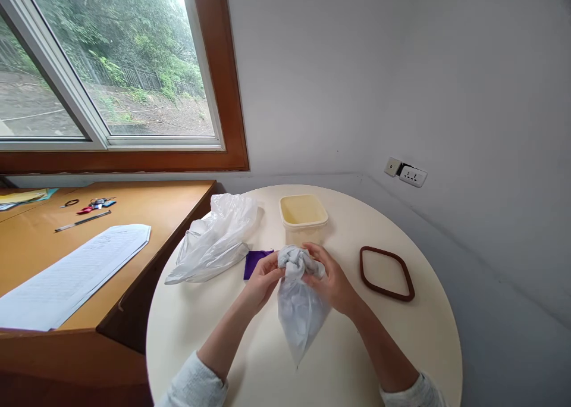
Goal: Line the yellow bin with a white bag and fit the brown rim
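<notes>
Between my two hands hangs a translucent plastic bag (300, 315), its pointed corner toward me. Bunched pale grey material (295, 263), which looks like cloth, sits at its mouth; whether it is inside the bag I cannot tell. My left hand (264, 279) pinches the bunch from the left with thumb and fingers. On the other side my right hand (329, 281) curls round it, its fingertips partly hidden. Just behind the hands stands an open cream plastic container (304, 224). A purple cloth (254, 264) lies beside my left hand.
A larger crumpled plastic bag (218, 234) rests on the left of the round table (196, 347). To the right lies a brown rounded-square frame (387, 273). The wooden desk (178, 199) adjoins at left, bearing papers (84, 276), keys (97, 204) and a pen (82, 221).
</notes>
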A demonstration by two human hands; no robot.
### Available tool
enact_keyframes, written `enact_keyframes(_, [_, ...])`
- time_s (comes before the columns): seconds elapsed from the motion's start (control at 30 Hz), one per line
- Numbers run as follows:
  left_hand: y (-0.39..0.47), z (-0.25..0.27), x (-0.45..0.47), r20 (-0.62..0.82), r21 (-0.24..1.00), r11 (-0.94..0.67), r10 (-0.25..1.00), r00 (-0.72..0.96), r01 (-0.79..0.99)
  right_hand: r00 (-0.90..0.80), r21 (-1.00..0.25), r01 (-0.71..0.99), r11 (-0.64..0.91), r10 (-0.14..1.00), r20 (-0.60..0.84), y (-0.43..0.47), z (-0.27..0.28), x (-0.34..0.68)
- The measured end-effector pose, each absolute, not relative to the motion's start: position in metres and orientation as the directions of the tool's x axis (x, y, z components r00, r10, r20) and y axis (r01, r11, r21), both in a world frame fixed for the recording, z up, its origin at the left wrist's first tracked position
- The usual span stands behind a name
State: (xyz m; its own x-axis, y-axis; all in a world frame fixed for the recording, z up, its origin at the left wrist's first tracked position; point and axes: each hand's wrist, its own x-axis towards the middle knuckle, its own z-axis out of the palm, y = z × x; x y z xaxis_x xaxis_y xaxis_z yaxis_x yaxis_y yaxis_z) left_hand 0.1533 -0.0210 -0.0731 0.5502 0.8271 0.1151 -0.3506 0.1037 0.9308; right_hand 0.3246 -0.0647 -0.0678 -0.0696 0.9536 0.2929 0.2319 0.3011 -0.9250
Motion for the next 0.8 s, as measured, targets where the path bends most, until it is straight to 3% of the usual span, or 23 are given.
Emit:
enact_keyframes(0.1, [-0.022,-0.072,0.153,0.121,0.935,0.091,0.826,0.551,-0.343,-0.139,-0.93,0.276,0.243,0.968,0.211,-0.069,-0.065,0.318])
enact_keyframes(0.23, [-0.022,-0.073,0.154,0.135,0.937,0.06,0.846,0.515,-0.344,-0.13,-0.872,0.395,0.291,0.957,0.261,-0.07,-0.063,0.316])
enact_keyframes(0.43, [-0.016,-0.082,0.152,0.062,0.943,0.054,0.941,0.334,-0.328,-0.131,-0.848,0.429,0.313,0.95,0.284,-0.072,-0.051,0.348])
enact_keyframes(0.57, [-0.014,-0.085,0.152,0.004,0.948,0.077,0.966,0.257,-0.307,0.169,-0.832,0.513,0.212,0.925,0.34,-0.064,-0.041,0.398])
enact_keyframes(0.67, [-0.016,-0.085,0.154,-0.045,0.962,0.11,0.966,0.254,-0.251,0.447,-0.882,0.458,0.115,0.828,0.34,-0.051,-0.03,0.428])
enact_keyframes(0.8, [-0.016,-0.088,0.158,-0.042,0.97,0.105,0.961,0.274,-0.221,0.553,-0.931,0.333,0.15,0.769,0.322,-0.029,-0.024,0.45])
